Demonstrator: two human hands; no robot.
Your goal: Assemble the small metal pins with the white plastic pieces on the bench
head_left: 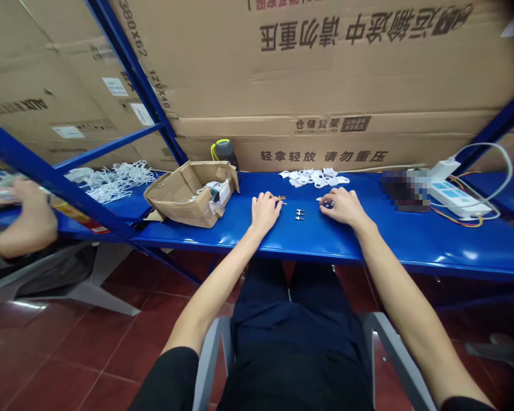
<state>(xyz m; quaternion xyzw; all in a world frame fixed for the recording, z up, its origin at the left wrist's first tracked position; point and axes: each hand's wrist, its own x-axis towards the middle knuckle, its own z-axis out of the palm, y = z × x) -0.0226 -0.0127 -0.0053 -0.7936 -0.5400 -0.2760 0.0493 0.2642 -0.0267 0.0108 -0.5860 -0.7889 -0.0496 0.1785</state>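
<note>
My left hand (264,212) rests low over the blue tabletop, its fingers bent and drawn together by some small brass-coloured pins (282,197). A tiny piece seems to be at its fingertips, too small to name. To the right, my right hand (344,206) has thumb and forefinger curled together around a spot with small white and dark bits (328,204); what they grip is partly hidden. Between the hands lie small two-tone connector-like pieces (300,215) with metal pins. Behind them is a loose pile of flat white ring-shaped plastic parts (314,177).
An open cardboard box (175,200) with mixed contents stands left, before a dark bottle (226,150). White cables (122,180) lie beyond the blue post (128,63). At right sit a white power strip (458,200) and a blurred dark object (405,190). Another person's arm (29,222) shows far left.
</note>
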